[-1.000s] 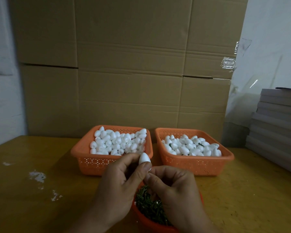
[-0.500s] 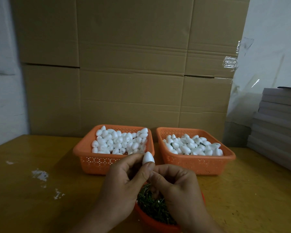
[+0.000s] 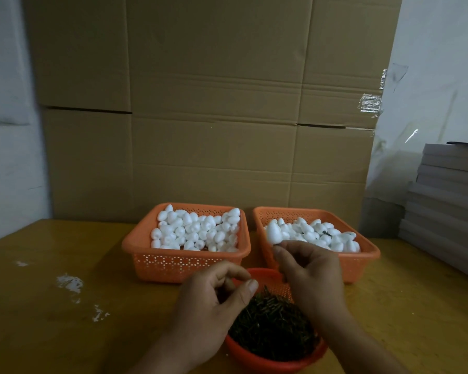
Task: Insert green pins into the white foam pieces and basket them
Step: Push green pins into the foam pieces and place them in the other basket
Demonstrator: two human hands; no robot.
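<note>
Right hand (image 3: pixel 308 268) is pinching a white foam piece (image 3: pixel 273 232) by what is probably its pin stem, too small to confirm, holding it over the near rim of the right basket (image 3: pixel 362 261). Left hand (image 3: pixel 214 295) is hanging loosely curled, gripping nothing, above the pin bowl (image 3: pixel 265 359). Best practice: she is carrying it clear past the rim before releasing, so it is dropping among the pinned pieces, not the left basket (image 3: pixel 179 263).

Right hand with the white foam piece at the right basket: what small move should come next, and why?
Probably let go. The right hand pinches the egg-shaped white foam piece by its stem over the near left edge of the right orange plastic basket, which holds pinned pieces, while the left hand hangs empty above the round red bowl of green pins.
</note>
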